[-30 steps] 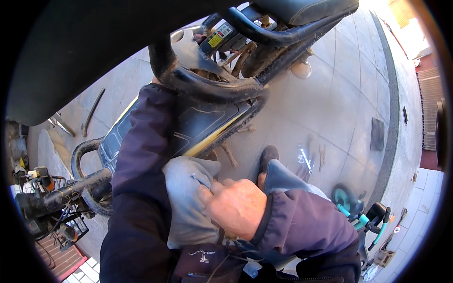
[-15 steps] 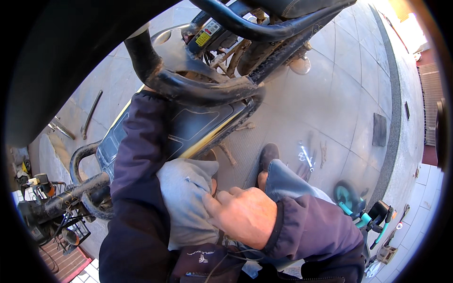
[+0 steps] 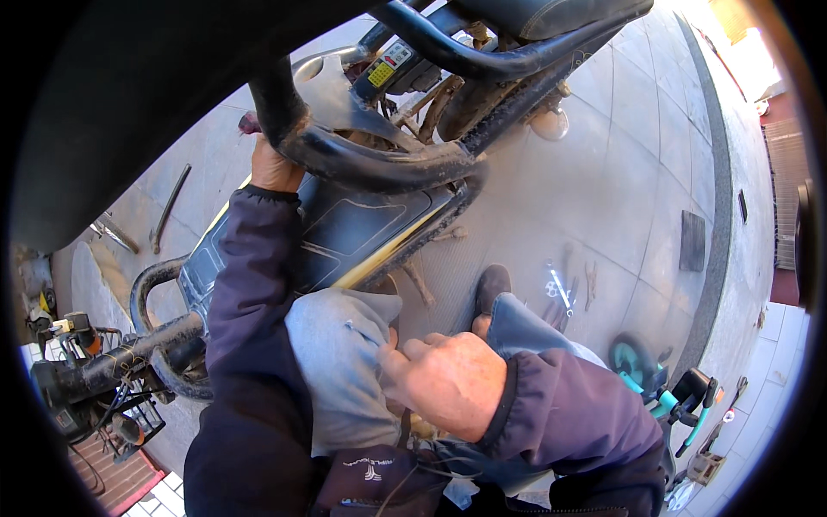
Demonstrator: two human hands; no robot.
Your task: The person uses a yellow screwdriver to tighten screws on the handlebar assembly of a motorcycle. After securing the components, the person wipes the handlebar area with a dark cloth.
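A black-framed scooter-like vehicle lies across the view, its footboard [image 3: 353,226] edged in yellow. My left hand [image 3: 274,165] reaches past the footboard to the far side of a thick, worn black tube [image 3: 370,164]. Its fingers are mostly hidden by the tube, and a small dark-red thing [image 3: 250,122] sticks out beyond them, its kind unclear. Above my jeans [image 3: 340,353], my right hand [image 3: 452,383] is closed, fingers curled and slightly blurred. Anything inside it is hidden from view.
A shiny wrench [image 3: 560,289] and other tools lie on the paved floor to the right, near a dark flat piece [image 3: 692,240]. A turquoise wheeled object [image 3: 642,370] stands lower right. A dark bar [image 3: 170,207] lies at left, beyond the handlebar end [image 3: 82,379].
My left hand has come into sight beside the tube, with the dark-red thing showing; before, the tube hid it. The vehicle's upper frame has shifted slightly right in view. My right hand stays closed.
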